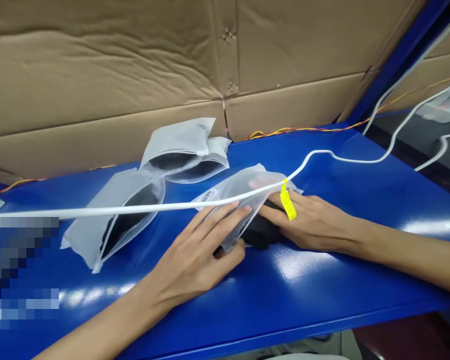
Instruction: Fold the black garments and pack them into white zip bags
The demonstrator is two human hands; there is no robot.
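Midway along the blue tabletop's (322,285) front edge, the left hand (195,255) pinches the limp, probably slippery frosted bag (243,187) at its mouth, while the right hand (315,222), fingers flat and extended, presses soft black cloth (260,234) there.

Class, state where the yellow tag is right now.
In the head view, right of centre, the yellow tag hangs from the white cable over the right hand, beside the bag.

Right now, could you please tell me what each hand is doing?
Left hand: pinching the frosted bag.
Right hand: open, flat on the black item.
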